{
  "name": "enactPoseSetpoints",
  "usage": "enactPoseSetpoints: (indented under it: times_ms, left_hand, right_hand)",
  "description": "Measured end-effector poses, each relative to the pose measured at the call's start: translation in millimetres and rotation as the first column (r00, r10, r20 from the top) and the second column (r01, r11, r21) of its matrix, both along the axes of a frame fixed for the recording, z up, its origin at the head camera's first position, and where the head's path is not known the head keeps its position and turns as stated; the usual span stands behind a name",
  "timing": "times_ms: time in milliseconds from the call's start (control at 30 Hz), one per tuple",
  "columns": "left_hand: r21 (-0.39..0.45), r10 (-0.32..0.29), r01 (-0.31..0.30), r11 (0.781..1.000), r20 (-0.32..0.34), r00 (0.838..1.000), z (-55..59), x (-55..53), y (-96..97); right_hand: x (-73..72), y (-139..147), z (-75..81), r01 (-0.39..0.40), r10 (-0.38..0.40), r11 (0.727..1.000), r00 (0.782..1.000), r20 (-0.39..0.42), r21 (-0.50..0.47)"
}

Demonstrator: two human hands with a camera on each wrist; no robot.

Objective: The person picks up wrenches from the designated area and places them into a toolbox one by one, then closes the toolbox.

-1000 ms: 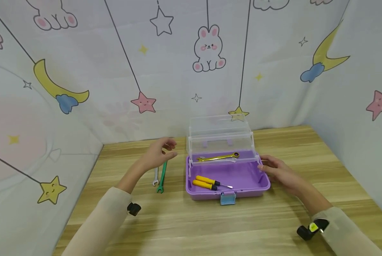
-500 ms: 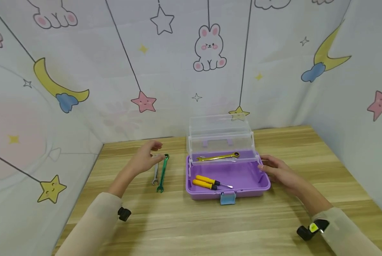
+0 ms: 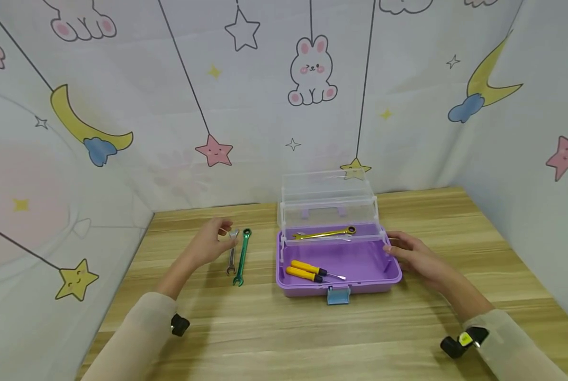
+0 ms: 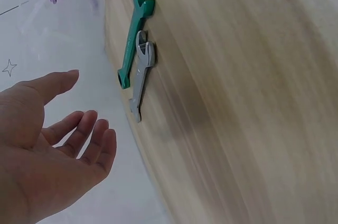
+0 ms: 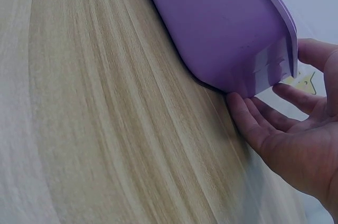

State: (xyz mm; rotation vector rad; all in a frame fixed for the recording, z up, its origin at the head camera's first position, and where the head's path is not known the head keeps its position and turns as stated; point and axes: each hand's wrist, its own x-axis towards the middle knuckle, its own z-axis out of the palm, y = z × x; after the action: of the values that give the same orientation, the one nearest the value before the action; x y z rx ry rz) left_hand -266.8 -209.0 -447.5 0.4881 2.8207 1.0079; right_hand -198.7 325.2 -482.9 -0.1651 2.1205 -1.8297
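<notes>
My left hand (image 3: 209,242) hovers beside the silver wrench (image 3: 232,256), its fingers loosely bent with nothing between them. The left wrist view shows a gap between that hand (image 4: 68,139) and the silver wrench (image 4: 141,71). Just right of it lies a green wrench (image 3: 242,259). My right hand (image 3: 419,259) holds the right end of a purple toolbox (image 3: 355,262), thumb at the rim and fingers against the outer wall. Yellow-handled screwdrivers (image 3: 305,271) lie inside the box. A gold wrench (image 3: 326,233) shows in its raised clear tray, with a silver tool partly hidden behind it.
The box's clear lid (image 3: 328,185) stands raised toward the back curtain (image 3: 260,111). A light blue latch (image 3: 338,296) hangs down at the front. Bare wood-grain tabletop (image 3: 288,338) stretches before the box.
My left hand has moved left and lowered, away from the toolbox, uncovering the upper ends of the green and silver wrenches. The right hand stays at the box.
</notes>
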Motion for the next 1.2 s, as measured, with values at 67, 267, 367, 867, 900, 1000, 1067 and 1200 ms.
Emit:
enactPoseSetpoints:
  times_ms: [67, 267, 367, 867, 900, 1000, 1067, 1200]
  left_hand:
    - [-0.001, 0.003, -0.003, 1.000, 0.007, 1.000, -3.3, 0.7, -2.1]
    - [-0.003, 0.028, -0.028, 1.000, 0.014, 1.000, -12.8, 1.1, -5.4]
    - [-0.023, 0.035, -0.035, 0.999, 0.017, 0.999, -17.1, 0.4, -5.7]
    - [-0.053, 0.049, -0.046, 0.998, 0.058, 0.997, -33.7, -0.7, -7.7]
    - [-0.054, 0.056, -0.052, 0.997, 0.062, 0.996, -35.0, -0.7, -8.0]
    - [-0.061, 0.066, -0.062, 0.996, 0.058, 0.996, -38.5, -1.2, -7.6]
    - [-0.065, 0.070, -0.066, 0.996, 0.055, 0.996, -40.3, -1.6, -6.9]
    - [-0.065, 0.086, -0.082, 0.994, 0.059, 0.995, -42.0, -1.7, -4.8]
  right_hand:
    - [0.0, -0.1, -0.4, 0.000, 0.000, 1.000, 1.000, 0.000, -0.002]
    - [-0.8, 0.1, -2.2, 0.004, -0.004, 1.000, 1.000, 0.002, -0.001]
    - [-1.2, 0.3, -2.5, 0.002, -0.002, 1.000, 1.000, 0.001, 0.004]
    - [-0.6, -1.0, -0.7, 0.001, -0.001, 1.000, 1.000, 0.013, 0.012]
    - [-0.5, -1.0, -0.7, 0.001, -0.001, 1.000, 1.000, 0.013, 0.011]
    - [-0.3, -0.8, -1.0, 0.003, -0.003, 1.000, 1.000, 0.010, 0.010]
    - [-0.2, -0.5, -1.3, 0.005, -0.005, 1.000, 1.000, 0.006, 0.009]
    - [0.0, 0.1, -1.9, 0.012, -0.012, 1.000, 1.000, 0.002, 0.006]
